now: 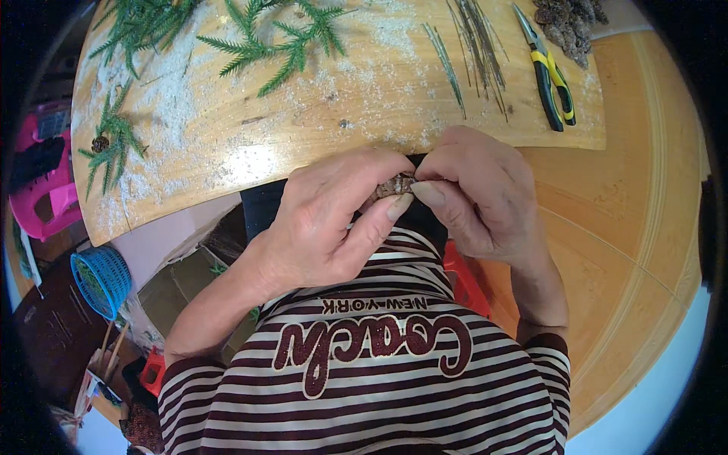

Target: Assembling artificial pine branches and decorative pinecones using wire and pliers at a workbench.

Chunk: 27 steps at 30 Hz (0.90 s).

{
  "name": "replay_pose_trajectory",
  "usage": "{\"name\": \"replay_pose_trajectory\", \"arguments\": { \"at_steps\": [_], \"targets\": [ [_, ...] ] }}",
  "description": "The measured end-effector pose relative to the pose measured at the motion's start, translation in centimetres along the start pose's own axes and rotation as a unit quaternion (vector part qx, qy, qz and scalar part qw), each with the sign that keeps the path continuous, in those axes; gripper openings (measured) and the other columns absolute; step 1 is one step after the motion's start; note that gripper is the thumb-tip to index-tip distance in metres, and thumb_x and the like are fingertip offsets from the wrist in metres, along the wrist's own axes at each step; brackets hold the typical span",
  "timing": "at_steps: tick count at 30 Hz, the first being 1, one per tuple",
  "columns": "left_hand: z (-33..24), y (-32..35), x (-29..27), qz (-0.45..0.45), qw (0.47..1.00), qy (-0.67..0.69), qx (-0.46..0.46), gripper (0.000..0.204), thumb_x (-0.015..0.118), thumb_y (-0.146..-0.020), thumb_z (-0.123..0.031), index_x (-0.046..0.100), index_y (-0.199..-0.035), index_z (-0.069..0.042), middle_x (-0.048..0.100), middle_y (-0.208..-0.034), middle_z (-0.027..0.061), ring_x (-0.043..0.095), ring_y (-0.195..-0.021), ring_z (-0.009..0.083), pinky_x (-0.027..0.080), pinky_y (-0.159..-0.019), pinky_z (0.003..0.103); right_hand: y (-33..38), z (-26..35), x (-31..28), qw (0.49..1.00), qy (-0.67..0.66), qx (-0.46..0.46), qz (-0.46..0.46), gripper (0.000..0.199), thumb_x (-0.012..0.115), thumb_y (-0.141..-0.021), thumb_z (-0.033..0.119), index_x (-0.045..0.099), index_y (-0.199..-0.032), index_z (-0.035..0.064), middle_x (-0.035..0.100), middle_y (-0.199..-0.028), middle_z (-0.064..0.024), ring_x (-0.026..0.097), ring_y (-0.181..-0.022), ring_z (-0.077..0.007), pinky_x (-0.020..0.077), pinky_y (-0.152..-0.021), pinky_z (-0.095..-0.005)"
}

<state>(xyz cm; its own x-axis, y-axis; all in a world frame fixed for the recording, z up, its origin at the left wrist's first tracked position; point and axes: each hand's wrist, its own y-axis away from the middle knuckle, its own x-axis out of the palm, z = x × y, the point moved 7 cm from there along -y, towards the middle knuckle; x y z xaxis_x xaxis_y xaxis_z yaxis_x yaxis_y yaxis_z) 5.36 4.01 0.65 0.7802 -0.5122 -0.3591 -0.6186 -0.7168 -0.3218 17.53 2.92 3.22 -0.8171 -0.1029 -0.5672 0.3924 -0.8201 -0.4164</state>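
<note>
Just off the table's near edge, both my hands meet around a small brown pine cone [393, 186] with pale-tipped scales. My left hand [322, 216] is closed on it, thumb below and forefinger above, hiding much of the cone. At the cone's right end my right hand [485, 193] is closed in a pinch, thumb against forefinger. Whether a thin wire also lies between those fingertips is too small to tell. Beyond my right hand, thin brown wire stems [481, 61] lie on the table, with a few green wire stems [446, 72] beside them.
Yellow-and-black pliers [552, 83] and a heap of pine cones [565, 26] lie at the far right. Artificial pine sprigs [292, 45] and white flakes spread over the wooden table [303, 125]. A small sprig [112, 144] bears a cone. Left below stand a blue basket [102, 280] and pink chair [38, 201].
</note>
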Motion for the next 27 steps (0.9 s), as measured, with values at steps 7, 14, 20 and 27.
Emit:
{"name": "replay_pose_trajectory", "arguments": {
  "at_steps": [7,14,20,27],
  "targets": [
    [-0.2,-0.1,0.1,-0.011,1.0,-0.003,0.013,0.024,0.06,-0.079,-0.003,0.054,-0.102,0.003,0.059,-0.083,0.0155,0.06,-0.07,0.0302,0.048,-0.062,0.035,0.2,0.3,-0.2,0.999,0.014,-0.013,-0.029,0.009,0.064,-0.077,0.002,0.057,-0.081,-0.0013,0.053,-0.069,-0.0089,0.051,-0.058,-0.0249,0.0397,-0.05,-0.0327],
    [0.1,0.0,0.4,-0.004,1.0,0.003,0.003,0.023,0.059,-0.08,-0.003,0.055,-0.101,0.003,0.06,-0.084,0.0155,0.06,-0.071,0.0312,0.048,-0.063,0.035,0.5,0.0,0.1,0.999,-0.005,-0.011,-0.038,0.008,0.062,-0.079,0.0,0.056,-0.084,-0.0017,0.053,-0.068,-0.009,0.05,-0.056,-0.0238,0.0386,-0.048,-0.0318],
    [0.5,0.1,0.6,0.008,1.0,0.006,-0.005,0.022,0.059,-0.081,-0.005,0.055,-0.102,0.002,0.06,-0.084,0.0151,0.06,-0.07,0.0305,0.048,-0.063,0.035,0.6,-0.1,0.0,0.999,-0.01,-0.012,-0.038,0.006,0.061,-0.081,0.0,0.056,-0.084,-0.0018,0.052,-0.067,-0.0091,0.049,-0.055,-0.0237,0.038,-0.047,-0.0315],
    [0.9,0.4,0.7,0.006,0.999,0.03,-0.034,0.022,0.058,-0.083,-0.006,0.055,-0.103,0.002,0.06,-0.082,0.0142,0.059,-0.069,0.0284,0.047,-0.062,0.033,0.7,-0.2,-0.3,0.999,-0.013,0.0,-0.049,0.006,0.06,-0.082,0.0,0.055,-0.083,-0.0022,0.051,-0.066,-0.0099,0.048,-0.053,-0.0236,0.0374,-0.047,-0.031]
  ]
}}
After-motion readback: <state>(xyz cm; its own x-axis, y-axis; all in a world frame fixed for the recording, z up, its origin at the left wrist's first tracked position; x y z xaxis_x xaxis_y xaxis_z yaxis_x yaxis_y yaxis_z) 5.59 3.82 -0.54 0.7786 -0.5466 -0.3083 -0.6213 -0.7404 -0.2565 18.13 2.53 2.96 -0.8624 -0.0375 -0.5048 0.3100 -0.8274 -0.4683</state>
